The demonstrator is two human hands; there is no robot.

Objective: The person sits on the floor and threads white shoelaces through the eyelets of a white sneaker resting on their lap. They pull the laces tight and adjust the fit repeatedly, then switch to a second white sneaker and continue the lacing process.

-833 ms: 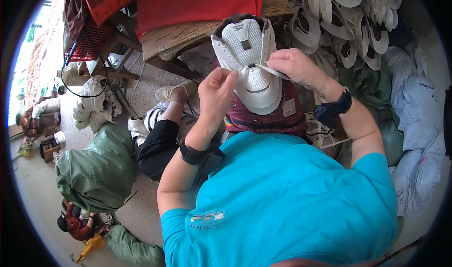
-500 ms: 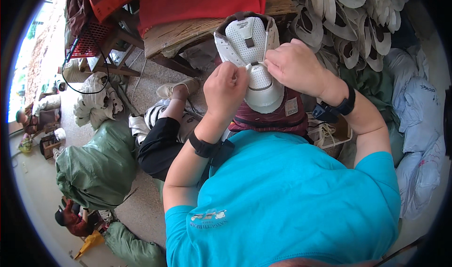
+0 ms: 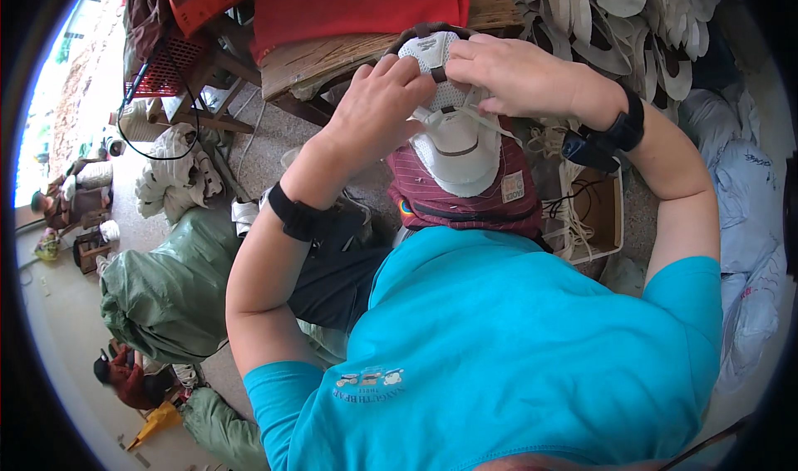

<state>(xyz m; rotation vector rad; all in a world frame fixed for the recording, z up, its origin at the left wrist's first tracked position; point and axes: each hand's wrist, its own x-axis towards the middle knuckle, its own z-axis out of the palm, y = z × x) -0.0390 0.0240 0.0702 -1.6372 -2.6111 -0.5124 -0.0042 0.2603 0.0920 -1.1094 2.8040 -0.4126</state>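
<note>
Head: right hand [image 3: 515, 75] curled over shoe [image 3: 459, 168].

The wooden table [image 3: 332, 59] carries a red cloth [image 3: 357, 5]; left of the table, the floor [image 3: 266, 155] bears a white bundle [image 3: 170, 172] and, farther off from it, a bulging green sack [image 3: 166, 284]; right of the table, a white-rimmed box [image 3: 620, 221] holds pale laces [image 3: 573, 230].

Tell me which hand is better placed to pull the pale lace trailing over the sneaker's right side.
Probably the right hand: its thumb is close to that pale lace, on the same side of the white sneaker. The left hand is on the sneaker's other side, farther from the lace.
</note>
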